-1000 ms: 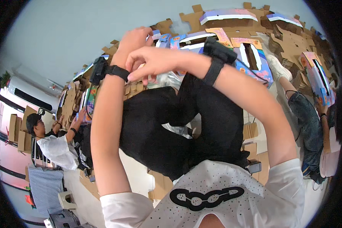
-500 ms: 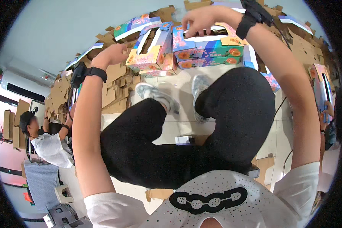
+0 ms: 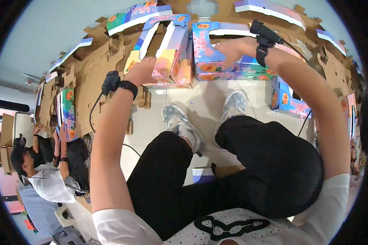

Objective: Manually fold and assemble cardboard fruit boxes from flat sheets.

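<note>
My left hand (image 3: 141,72) is at the near left corner of a printed fruit carton (image 3: 169,61), its fingers lying loosely over the yellow end. That carton is open on top, with white-edged flaps, and sits on another one. To its right, a blue and pink carton (image 3: 204,49) also has a long opening in its top. My right hand (image 3: 234,51) reaches over this carton's near top edge, thumb and fingers apart, fingertips pointing down its front. The hand hides part of the opening. A black strap with a small device circles each of my wrists.
Flattened brown cardboard (image 3: 98,77) is piled along the left and far side. Another blue carton (image 3: 288,98) stands on the tiled floor at right. A co-worker (image 3: 49,179) at far left handles a green carton (image 3: 68,108). A cable (image 3: 95,114) hangs from my left wrist device.
My left hand has come down onto the left carton's corner. My right hand has moved nearer, from over the right carton's opening to its front edge. My view has shifted.
</note>
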{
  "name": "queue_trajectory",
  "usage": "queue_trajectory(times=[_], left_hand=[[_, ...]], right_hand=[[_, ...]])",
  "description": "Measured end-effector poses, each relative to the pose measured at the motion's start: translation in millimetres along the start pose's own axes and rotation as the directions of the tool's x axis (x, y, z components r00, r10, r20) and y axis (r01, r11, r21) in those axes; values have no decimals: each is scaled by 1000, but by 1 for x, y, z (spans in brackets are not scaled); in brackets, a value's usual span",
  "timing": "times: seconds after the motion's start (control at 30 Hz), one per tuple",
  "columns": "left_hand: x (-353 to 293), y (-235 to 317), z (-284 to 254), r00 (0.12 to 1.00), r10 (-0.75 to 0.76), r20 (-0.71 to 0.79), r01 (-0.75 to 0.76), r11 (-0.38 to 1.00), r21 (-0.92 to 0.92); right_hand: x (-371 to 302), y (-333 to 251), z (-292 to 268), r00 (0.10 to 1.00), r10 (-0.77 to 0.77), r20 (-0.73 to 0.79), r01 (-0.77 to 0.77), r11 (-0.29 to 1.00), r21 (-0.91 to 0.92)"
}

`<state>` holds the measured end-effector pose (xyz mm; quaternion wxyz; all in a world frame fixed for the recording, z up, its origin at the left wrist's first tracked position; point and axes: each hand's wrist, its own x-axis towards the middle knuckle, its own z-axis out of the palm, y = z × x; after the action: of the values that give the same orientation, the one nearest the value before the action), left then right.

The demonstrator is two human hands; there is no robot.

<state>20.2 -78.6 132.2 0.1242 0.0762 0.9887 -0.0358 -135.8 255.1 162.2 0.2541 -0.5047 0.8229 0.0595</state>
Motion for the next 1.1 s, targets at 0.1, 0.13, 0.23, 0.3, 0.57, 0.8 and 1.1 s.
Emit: queue_trajectory(times=[0.1, 0.13, 0.23, 0.3, 0.57, 0.8, 1.1], left_hand=[[22, -3, 31, 996, 60, -59, -56, 996, 66], [26, -7, 40, 996, 5, -86, 1, 998, 66], [33, -9, 47, 985, -40, -168, 41, 999, 5], [35, -10, 47, 975, 40, -221, -45, 999, -19], [27, 9, 45, 969, -4, -248, -13, 998, -66], [26, 19, 54, 970, -50, -238, 31, 996, -84], [32, 34, 61, 930, -23, -366, -9, 996, -87]], right_hand=[[15, 16, -3, 993, -26, 112, 32, 998, -49], [16, 11, -3, 996, 84, 12, -82, 991, -102], [36, 16, 14, 978, 198, 71, -193, 978, -78], [35, 14, 43, 975, 189, -113, -195, 980, -45], [38, 8, 60, 907, 214, -362, -253, 966, -62], [42, -5, 56, 912, 177, -370, -242, 960, -139], [44, 3, 57, 924, 231, -304, -294, 938, -182]])
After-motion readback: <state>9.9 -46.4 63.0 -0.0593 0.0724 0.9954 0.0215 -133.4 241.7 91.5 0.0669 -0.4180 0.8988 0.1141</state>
